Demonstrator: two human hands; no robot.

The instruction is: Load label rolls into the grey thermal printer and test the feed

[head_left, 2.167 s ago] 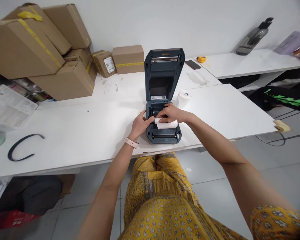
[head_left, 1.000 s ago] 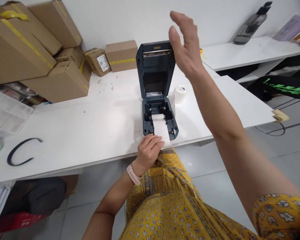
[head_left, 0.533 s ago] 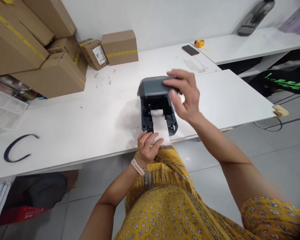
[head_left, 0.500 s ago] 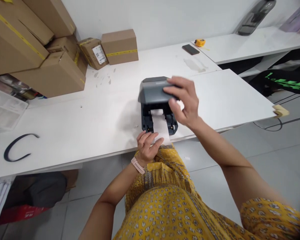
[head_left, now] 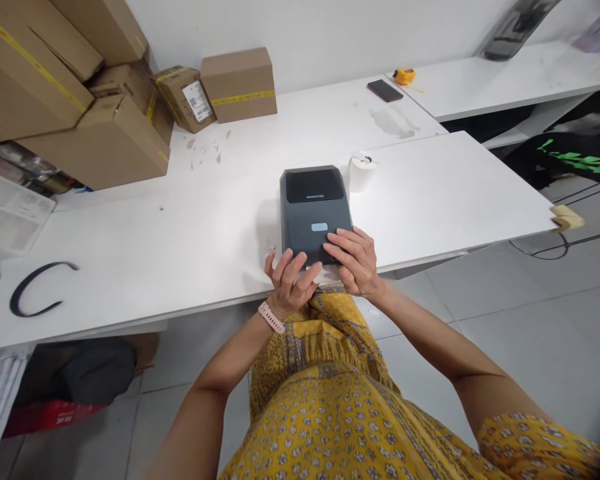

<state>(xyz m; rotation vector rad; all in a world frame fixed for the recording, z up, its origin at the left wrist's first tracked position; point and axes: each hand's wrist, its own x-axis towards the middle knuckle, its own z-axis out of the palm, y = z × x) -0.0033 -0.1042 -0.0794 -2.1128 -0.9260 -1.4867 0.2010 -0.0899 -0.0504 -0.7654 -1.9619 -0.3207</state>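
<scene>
A dark grey label printer (head_left: 315, 210) sits near the front edge of the white table (head_left: 155, 247), its lid down. A strip of white label paper (head_left: 327, 273) sticks out of its front slot. My left hand (head_left: 289, 283) pinches the end of that strip at the table edge. The fingers of my right hand (head_left: 357, 261) rest spread on the front of the lid. A small white paper roll (head_left: 361, 172) stands just behind the printer's right corner.
Cardboard boxes (head_left: 95, 87) are stacked at the back left. A black phone (head_left: 385, 90) and a yellow tape measure (head_left: 405, 75) lie at the back. A black curved band (head_left: 37, 287) lies at the left. Another person's dark sleeve (head_left: 575, 160) is at the right.
My right hand swung the printer lid down until it shut, then came to rest on its front. My left hand stayed on the paper strip at the front.
</scene>
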